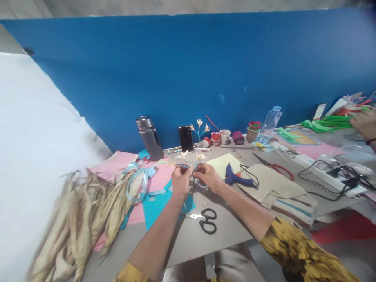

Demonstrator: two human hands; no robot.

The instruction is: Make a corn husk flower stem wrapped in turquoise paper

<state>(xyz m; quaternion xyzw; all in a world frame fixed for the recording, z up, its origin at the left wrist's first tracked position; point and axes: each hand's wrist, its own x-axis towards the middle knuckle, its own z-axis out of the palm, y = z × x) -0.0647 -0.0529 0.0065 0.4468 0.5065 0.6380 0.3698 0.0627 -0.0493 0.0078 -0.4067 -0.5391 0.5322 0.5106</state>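
Observation:
Both my hands meet over the middle of the table, fingers pinched together. My left hand [181, 181] grips the blue-wrapped stems of a small spray of pale husk flowers [184, 156]. Close against it, my right hand [208, 176] pinches the same stems from the right. The petals stand above my fingertips; the stem ends are partly hidden by my hands. Black-handled scissors [208, 221] lie just below on the grey table [217, 243]. A second flower spray [199, 129] stands upright behind, beside a dark phone [186, 138].
Dried corn husks [79, 219] cover the left side, beside pink and blue sheets and a flask [149, 138]. To the right are a blue glue gun [239, 178], folded cloth [273, 184], red-handled pliers [277, 167] and a power strip [323, 174]. Another person's hand [366, 123] shows far right.

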